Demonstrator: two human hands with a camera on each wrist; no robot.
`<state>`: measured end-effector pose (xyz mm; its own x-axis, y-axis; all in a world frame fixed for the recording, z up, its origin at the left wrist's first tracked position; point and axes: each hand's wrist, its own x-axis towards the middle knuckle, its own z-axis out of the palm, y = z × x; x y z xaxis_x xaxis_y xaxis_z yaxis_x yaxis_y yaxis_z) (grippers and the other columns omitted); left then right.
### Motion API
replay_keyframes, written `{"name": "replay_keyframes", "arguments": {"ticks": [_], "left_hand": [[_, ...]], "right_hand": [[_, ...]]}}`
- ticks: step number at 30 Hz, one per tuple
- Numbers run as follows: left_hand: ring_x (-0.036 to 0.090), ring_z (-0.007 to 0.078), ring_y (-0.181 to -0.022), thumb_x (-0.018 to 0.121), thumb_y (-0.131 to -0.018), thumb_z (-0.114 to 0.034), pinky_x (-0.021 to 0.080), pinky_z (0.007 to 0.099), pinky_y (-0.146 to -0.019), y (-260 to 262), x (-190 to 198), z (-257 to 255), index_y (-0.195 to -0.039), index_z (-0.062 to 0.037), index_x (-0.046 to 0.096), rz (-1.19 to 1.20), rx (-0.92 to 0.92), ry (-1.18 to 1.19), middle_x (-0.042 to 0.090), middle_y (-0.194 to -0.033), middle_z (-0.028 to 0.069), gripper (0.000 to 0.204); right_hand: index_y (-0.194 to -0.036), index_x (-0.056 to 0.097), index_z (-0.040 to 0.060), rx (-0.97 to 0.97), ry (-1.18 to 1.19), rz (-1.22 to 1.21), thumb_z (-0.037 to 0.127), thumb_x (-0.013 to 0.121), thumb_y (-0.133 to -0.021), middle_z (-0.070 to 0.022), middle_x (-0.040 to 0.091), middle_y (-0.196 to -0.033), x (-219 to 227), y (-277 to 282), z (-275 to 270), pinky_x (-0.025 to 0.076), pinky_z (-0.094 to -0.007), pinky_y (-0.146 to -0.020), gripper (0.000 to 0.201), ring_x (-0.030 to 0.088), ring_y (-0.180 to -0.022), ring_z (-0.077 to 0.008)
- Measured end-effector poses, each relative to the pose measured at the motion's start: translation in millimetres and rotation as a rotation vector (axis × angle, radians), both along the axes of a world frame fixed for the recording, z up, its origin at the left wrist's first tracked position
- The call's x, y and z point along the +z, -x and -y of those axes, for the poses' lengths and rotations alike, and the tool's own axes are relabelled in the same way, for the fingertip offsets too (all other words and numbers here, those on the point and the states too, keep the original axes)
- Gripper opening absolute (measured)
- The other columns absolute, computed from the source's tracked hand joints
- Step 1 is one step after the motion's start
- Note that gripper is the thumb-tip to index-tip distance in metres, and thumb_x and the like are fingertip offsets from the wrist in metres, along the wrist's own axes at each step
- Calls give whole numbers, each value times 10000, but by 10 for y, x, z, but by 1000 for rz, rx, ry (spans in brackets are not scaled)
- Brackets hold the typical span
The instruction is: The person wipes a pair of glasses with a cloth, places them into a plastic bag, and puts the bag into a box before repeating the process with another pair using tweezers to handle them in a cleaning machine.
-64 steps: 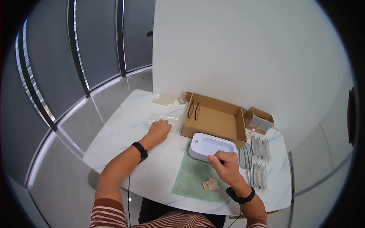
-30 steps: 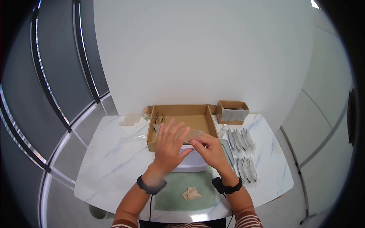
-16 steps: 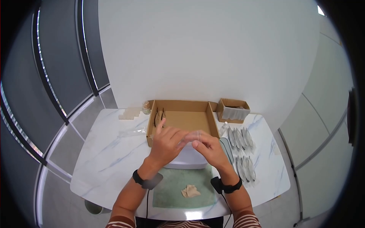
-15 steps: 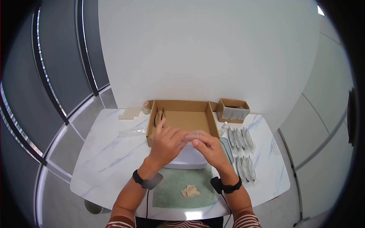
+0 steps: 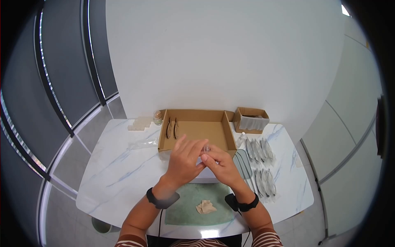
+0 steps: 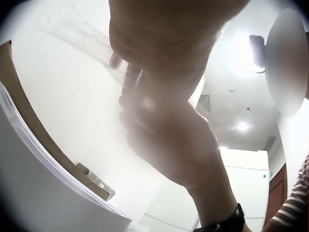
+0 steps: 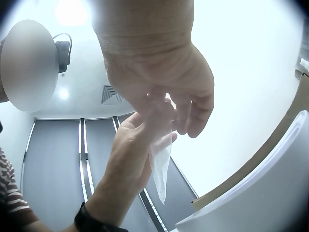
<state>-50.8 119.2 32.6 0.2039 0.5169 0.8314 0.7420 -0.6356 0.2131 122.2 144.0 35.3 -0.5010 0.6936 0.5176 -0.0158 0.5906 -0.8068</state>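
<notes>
Both hands are raised together over the white container. My left hand and right hand meet at the fingertips and pinch a clear plastic bag between them. In the right wrist view the clear bag hangs down from the pinching fingers. In the left wrist view the bag stretches up and left from the fingers. Whether the bag holds anything I cannot tell.
Behind the hands, an open cardboard box holds two pairs of glasses. A small box, rows of bagged glasses, a green cloth with a crumpled wipe, loose clear bags and a small bottle lie on the marble table.
The left hand lifted from the bags on the table and joined the right hand above the white container. The flat bag between them is now bunched at the fingertips.
</notes>
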Motion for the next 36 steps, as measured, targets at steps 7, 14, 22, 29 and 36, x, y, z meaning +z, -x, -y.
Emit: {"name": "replay_keyframes", "arguments": {"ticks": [7, 14, 22, 29, 36], "left_hand": [[669, 330, -964, 818, -713, -111, 506, 497, -961, -9, 19, -5, -1229, -42, 632, 49, -6, -38, 693, -1060, 131, 552], [687, 304, -833, 820, -739, -126, 546, 392, -714, -41, 56, 38, -1147, -27, 654, 88, -10, 73, 683, -979, 116, 452], [666, 311, -877, 808, -758, -162, 525, 412, -725, -1, 18, 20, -1193, -55, 617, 52, -77, 88, 666, -983, 96, 487], [670, 319, -883, 798, -806, -159, 530, 421, -718, 52, -65, -29, -1190, -55, 627, 134, -100, 153, 669, -986, 113, 432], [678, 275, -824, 796, -797, -73, 545, 364, -710, 401, 46, -78, -1173, -40, 645, 237, 70, 96, 663, -936, 125, 406]], "right_hand": [[-1141, 748, 34, -52, -14, -39, 191, 617, -1015, -136, 677, -1134, 3, -6, -4, 499, -322, -863, 241, 647, -976, -229], [-1114, 739, -12, -199, -117, 24, 147, 623, -997, -174, 657, -1208, 33, 17, 42, 480, -345, -951, 229, 635, -1095, -272], [-1080, 737, -13, -214, -150, 22, 145, 647, -976, -186, 648, -1232, 20, 14, 29, 480, -361, -966, 209, 632, -1106, -291], [-1127, 718, -17, -152, -96, -44, 141, 643, -983, -167, 658, -1222, 91, -21, 74, 483, -351, -960, 227, 627, -1116, -270], [-1017, 726, -11, -341, -3, -18, 151, 668, -983, -6, 664, -895, 215, -205, -155, 448, -228, -666, 176, 564, -751, -67]]}}
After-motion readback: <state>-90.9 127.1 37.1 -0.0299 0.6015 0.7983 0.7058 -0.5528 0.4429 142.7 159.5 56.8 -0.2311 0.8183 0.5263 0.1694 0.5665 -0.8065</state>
